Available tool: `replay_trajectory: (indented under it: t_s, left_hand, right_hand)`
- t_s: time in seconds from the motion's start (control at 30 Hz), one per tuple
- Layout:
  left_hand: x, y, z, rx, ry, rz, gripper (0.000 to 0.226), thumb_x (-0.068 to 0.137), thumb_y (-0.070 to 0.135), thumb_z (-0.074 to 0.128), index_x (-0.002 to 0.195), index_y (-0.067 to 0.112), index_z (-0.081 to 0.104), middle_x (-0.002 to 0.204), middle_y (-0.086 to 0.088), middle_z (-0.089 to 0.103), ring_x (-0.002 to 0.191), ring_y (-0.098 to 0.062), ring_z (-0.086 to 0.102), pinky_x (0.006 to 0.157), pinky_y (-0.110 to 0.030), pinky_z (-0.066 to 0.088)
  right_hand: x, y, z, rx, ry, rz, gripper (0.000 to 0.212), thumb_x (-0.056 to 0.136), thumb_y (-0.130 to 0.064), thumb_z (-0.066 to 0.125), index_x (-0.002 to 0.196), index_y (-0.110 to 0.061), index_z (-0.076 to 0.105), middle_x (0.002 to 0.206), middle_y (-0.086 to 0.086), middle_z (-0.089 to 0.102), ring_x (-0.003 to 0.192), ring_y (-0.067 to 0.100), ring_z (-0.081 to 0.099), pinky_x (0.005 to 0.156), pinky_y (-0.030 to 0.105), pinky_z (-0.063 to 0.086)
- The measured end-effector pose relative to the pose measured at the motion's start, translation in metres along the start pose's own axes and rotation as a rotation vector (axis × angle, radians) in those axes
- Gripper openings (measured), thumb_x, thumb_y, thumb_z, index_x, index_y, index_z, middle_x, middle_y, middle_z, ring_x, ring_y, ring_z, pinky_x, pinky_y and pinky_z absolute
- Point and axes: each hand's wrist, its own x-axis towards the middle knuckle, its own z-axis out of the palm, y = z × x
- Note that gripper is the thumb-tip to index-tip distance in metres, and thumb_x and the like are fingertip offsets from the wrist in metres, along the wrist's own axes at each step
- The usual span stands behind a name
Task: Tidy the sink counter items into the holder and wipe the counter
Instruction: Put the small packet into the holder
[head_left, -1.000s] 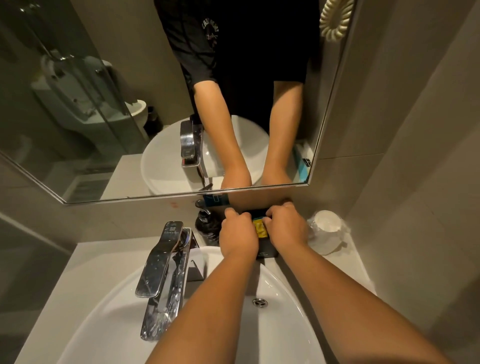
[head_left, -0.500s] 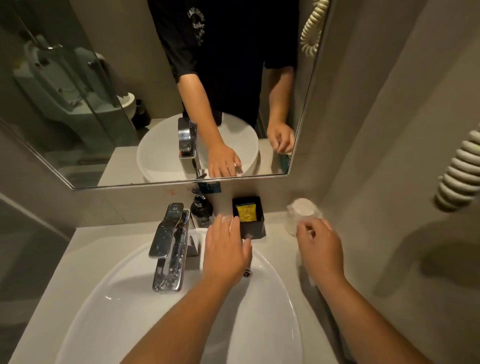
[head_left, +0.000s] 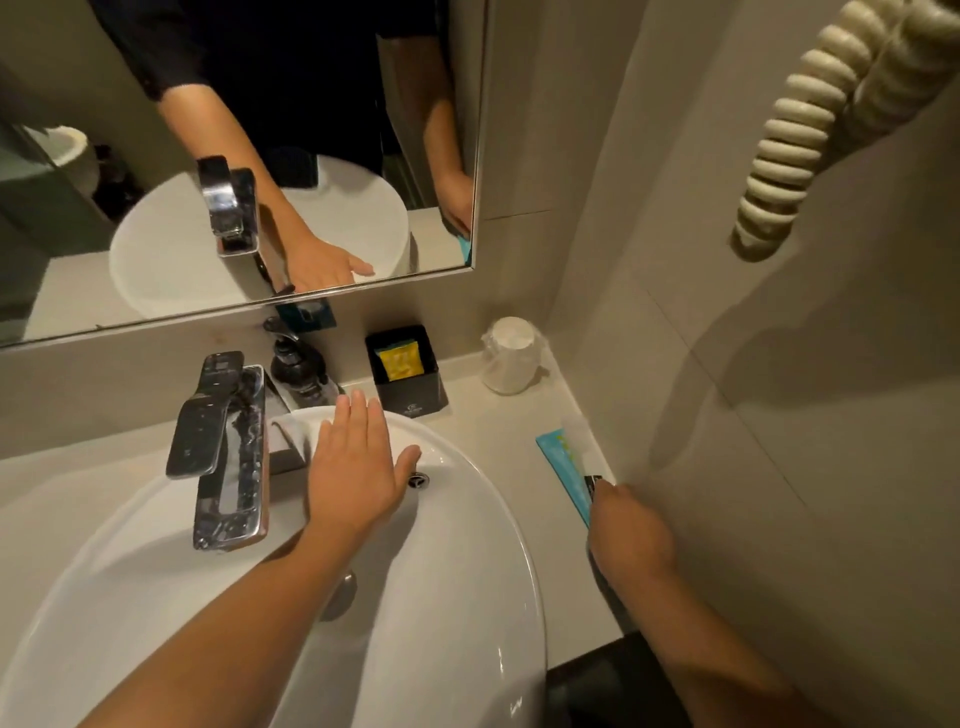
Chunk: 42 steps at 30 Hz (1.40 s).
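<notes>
A black square holder (head_left: 415, 397) stands on the counter against the back wall, with a yellow sachet (head_left: 399, 364) inside it. A teal packet (head_left: 563, 457) lies flat on the counter along the right wall. My right hand (head_left: 628, 525) is curled over the packet's near end, fingers closed on it; a small black piece shows at my fingertips. My left hand (head_left: 358, 462) lies flat and open on the back rim of the white basin (head_left: 467, 597), holding nothing.
A wrapped upside-down cup (head_left: 511, 356) stands in the back right corner. A dark soap pump bottle (head_left: 298, 369) sits behind the chrome faucet (head_left: 223, 447). A coiled cream cord (head_left: 789, 145) hangs on the right wall. The mirror (head_left: 478, 156) is above.
Both hands have left the holder. My left hand settled on the basin rim. My right hand moved right past the cup, then back to the teal packet by the wall.
</notes>
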Motion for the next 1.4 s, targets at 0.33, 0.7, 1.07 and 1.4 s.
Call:
replay_trajectory:
  t_s: [0.33,0.7,1.07,1.4]
  left_hand:
    - [-0.002,0.000,-0.005,-0.032,-0.002,-0.003,0.081,0.092,0.062,0.016,0.149,0.005,0.013,0.158,-0.017,0.013,0.146,-0.032,0.007,0.116,-0.044,0.012]
    - [-0.002,-0.001,-0.007,-0.121,-0.047,-0.014,0.076,0.094,0.058,0.017,0.149,0.007,0.009,0.159,-0.015,0.006,0.146,-0.030,0.000,0.119,-0.045,0.011]
    - [0.032,0.037,-0.112,-1.023,0.424,-0.282,0.026,0.096,0.029,0.049,0.118,0.023,0.060,0.116,0.005,0.064,0.103,-0.009,0.057,0.088,-0.029,0.045]
    - [0.090,0.029,-0.084,-1.005,0.324,-0.504,0.022,0.096,0.027,0.048,0.099,0.018,0.068,0.101,-0.007,0.064,0.085,-0.022,0.059,0.073,-0.034,0.045]
  right_hand:
    - [0.004,-0.003,0.005,0.024,0.023,0.053,0.023,0.090,-0.023,0.060,0.109,-0.013,0.052,0.103,0.006,0.058,0.081,0.022,0.067,0.063,0.034,0.058]
    - [0.006,-0.001,-0.033,0.555,0.189,0.089,0.029,0.091,-0.020,0.055,0.062,-0.021,0.057,0.057,-0.004,0.061,0.047,0.009,0.055,0.046,0.028,0.045]
    - [0.051,-0.142,-0.182,1.236,0.096,-0.552,0.015,0.093,-0.021,0.055,0.080,-0.026,0.062,0.057,-0.004,0.060,0.055,0.011,0.056,0.053,0.025,0.049]
    - [0.114,-0.201,-0.110,1.217,0.097,-0.485,0.018,0.090,-0.022,0.058,0.074,-0.030,0.062,0.066,-0.012,0.065,0.062,0.005,0.058,0.060,0.025,0.048]
